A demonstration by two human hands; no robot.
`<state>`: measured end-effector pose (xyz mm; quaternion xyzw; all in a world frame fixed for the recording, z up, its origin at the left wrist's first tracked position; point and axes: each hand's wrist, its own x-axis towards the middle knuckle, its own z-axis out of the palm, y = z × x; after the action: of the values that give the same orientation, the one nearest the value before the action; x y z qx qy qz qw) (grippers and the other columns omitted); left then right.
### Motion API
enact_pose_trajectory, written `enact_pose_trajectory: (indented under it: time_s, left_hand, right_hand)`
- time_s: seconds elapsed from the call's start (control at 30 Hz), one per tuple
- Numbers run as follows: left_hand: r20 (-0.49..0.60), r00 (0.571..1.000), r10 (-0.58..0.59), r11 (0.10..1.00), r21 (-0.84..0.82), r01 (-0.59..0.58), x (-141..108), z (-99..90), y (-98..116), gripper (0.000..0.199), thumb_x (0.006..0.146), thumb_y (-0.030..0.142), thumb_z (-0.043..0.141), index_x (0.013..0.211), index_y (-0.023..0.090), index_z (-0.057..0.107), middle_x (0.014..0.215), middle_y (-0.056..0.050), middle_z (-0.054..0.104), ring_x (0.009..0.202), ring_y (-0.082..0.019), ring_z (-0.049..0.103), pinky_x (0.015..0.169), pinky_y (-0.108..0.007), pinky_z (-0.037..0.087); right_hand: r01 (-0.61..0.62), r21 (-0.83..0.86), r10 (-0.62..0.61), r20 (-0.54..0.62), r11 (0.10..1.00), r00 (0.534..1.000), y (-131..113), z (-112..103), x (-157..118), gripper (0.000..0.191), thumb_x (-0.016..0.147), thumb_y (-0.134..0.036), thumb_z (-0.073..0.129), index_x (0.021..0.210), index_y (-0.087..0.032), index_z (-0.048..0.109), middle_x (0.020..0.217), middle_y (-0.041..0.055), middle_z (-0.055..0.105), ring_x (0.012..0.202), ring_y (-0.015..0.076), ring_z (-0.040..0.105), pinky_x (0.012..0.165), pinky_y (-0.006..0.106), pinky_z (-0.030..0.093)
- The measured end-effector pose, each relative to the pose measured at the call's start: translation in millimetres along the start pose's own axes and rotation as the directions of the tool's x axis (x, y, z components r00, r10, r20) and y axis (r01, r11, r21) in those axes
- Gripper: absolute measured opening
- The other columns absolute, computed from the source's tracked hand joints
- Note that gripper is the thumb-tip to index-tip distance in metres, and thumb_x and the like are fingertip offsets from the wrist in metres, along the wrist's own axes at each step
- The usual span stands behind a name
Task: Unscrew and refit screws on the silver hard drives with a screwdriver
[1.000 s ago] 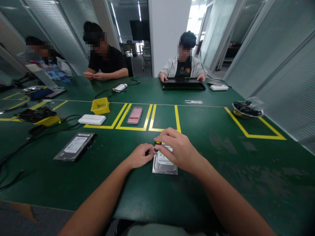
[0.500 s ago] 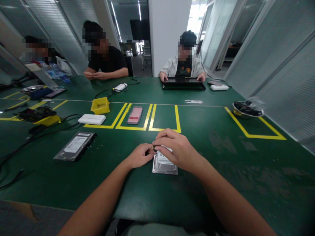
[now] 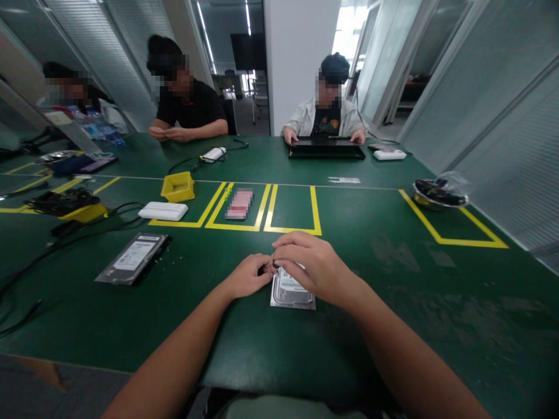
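Note:
A silver hard drive [image 3: 293, 298] with a white label lies flat on the green table in front of me. My left hand [image 3: 251, 276] rests at its upper left edge, fingers curled and closed against the drive. Over the drive's upper part arches my right hand [image 3: 308, 259], its fingers and thumb pinched together near the left fingertips. Something small and dark shows at that pinch, too small to make out. The far part of the drive is hidden under my right hand.
Another hard drive [image 3: 133, 260] in a clear bag lies left. Beyond are a white power bank [image 3: 163, 211], a yellow bin [image 3: 177, 187], a pinkish blurred object [image 3: 240, 204] and yellow tape [image 3: 292, 231]. A bowl [image 3: 440, 198] stands right. Across, a person holds a black tray [image 3: 326, 152].
My right hand has dipped very slightly at the drive, its fingers still pinched. My left hand and the drive stay in place. The person in black across the table has turned their head.

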<state>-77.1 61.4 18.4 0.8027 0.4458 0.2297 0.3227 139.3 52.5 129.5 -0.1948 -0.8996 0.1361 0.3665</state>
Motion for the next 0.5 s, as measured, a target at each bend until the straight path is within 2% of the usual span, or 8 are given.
enact_pose_trajectory:
  time_s: [0.1,0.23,0.5]
  left_hand:
    - [-0.004,1.0,-0.015,1.0,-0.021,0.015,-0.4,-0.4,1.1,0.01,0.08,0.019,0.058,0.086,0.016,0.066,0.079,-0.002,0.066,0.079,-0.018,0.058,0.074,-0.028,0.046]
    - [-0.012,1.0,-0.014,1.0,-0.008,0.014,-0.1,0.7,-0.4,0.009,0.081,0.019,0.058,0.085,0.015,0.065,0.08,-0.002,0.065,0.077,-0.017,0.057,0.071,-0.027,0.045]
    - [-0.013,1.0,0.009,0.999,0.034,-0.008,0.7,2.4,-3.6,0.006,0.081,0.015,0.056,0.084,0.015,0.062,0.078,0.0,0.061,0.073,-0.015,0.055,0.068,-0.025,0.041]
  right_hand:
    - [-0.014,-0.012,0.013,-0.022,1.0,1.0,-0.9,-0.1,0.4,0.017,0.093,-0.018,0.052,0.097,-0.013,0.069,0.104,0.0123,0.069,0.1,0.0205,0.064,0.087,0.038,0.055]
    - [0.005,-0.01,-0.006,-0.05,1.0,0.999,-1.2,0.0,-0.8,0.021,0.091,-0.015,0.051,0.103,-0.013,0.068,0.111,0.014,0.069,0.105,0.0218,0.064,0.091,0.042,0.055]
    - [0.029,-0.017,-0.029,-0.027,0.999,0.999,2.6,1.7,-2.0,0.024,0.088,-0.009,0.052,0.107,-0.013,0.066,0.114,0.0134,0.069,0.109,0.0217,0.062,0.094,0.041,0.053]
